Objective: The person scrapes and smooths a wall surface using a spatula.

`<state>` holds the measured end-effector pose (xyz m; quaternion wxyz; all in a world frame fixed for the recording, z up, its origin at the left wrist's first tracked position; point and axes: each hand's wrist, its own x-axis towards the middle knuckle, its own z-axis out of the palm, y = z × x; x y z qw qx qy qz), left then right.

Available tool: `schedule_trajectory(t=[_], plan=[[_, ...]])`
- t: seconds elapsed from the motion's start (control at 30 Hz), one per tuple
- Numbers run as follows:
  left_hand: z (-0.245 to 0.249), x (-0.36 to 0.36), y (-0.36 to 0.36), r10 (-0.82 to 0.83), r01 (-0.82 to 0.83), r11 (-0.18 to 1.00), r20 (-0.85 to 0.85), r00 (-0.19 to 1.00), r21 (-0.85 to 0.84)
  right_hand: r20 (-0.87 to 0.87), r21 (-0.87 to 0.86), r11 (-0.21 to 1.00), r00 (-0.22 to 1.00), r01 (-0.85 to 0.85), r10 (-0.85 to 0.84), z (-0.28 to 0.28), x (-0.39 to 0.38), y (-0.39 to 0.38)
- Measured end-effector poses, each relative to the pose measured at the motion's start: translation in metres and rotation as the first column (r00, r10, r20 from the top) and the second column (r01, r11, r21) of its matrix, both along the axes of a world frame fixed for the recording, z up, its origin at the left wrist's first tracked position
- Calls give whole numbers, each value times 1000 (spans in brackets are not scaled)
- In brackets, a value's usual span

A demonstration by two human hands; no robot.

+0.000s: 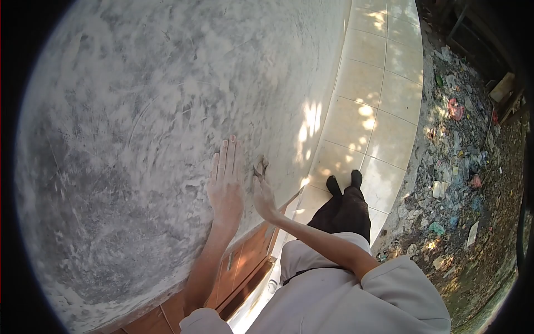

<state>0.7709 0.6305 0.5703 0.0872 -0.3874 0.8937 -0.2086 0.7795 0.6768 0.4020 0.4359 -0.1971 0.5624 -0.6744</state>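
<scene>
A grey wall [139,111] with whitish, cloudy smears fills the left and middle of the view. My left hand [227,186] lies flat against it, its fingers stretched out and dusted with pale powder. Just to the right, my right hand [263,192] is near the wall surface, with its fingers around a small greyish piece [261,165]. What that piece is cannot be made out.
Below me, my feet in dark socks [345,183] stand on a cream tiled ledge [356,72] dappled with sunlight. Beyond its right edge lies ground strewn with litter [445,167]. A brown wooden panel [245,259] borders the wall at the bottom.
</scene>
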Motion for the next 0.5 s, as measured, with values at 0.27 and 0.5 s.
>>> schedule_trajectory(t=[0.27,0.5], plan=[[4,9,10,14,-14,999,1,1000,33,265,330,942,964,-68,-23,-46,-46,-57],[0,10,10,51,-53,996,24,998,65,164,104,995,986,-12,-5,-10,21,5]])
